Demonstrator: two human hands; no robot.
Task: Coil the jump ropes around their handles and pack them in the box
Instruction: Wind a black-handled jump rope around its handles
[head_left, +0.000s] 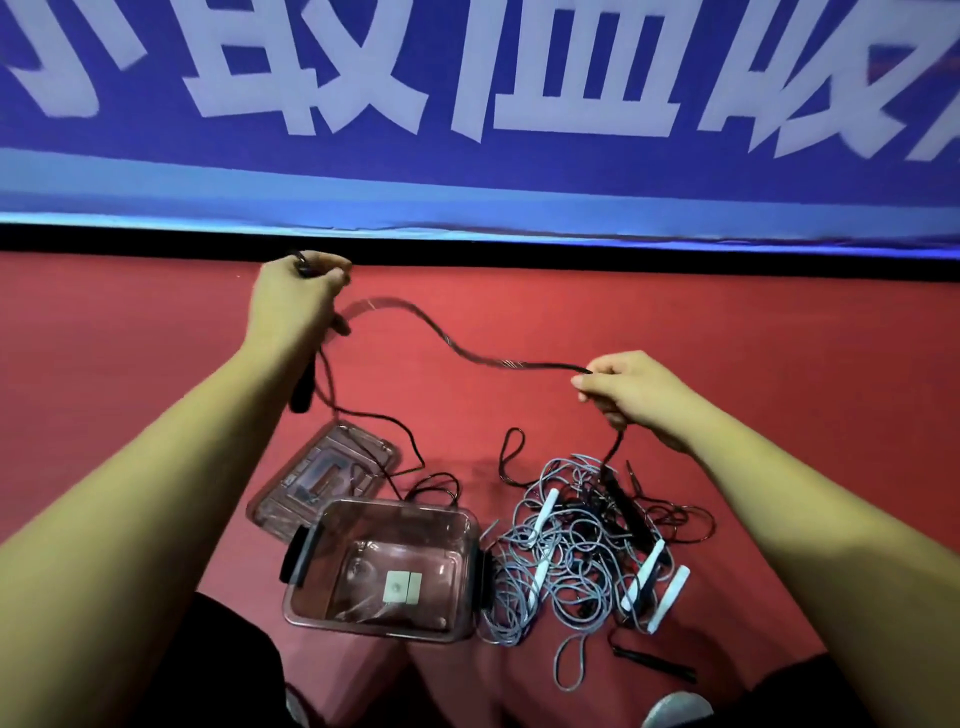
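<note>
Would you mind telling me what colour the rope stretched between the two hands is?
The rope is black, clearest in the head view.

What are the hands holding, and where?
A thin black jump rope: the left hand grips its cord near one handle, the right hand pinches mid-cord.

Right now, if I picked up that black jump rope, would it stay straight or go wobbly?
Probably wobbly: the black jump rope sags in a wavy line between the left hand and right hand. Likely light too, since the right hand lifts it with a fingertip pinch. It may tangle; its slack loops beside the box.
</note>
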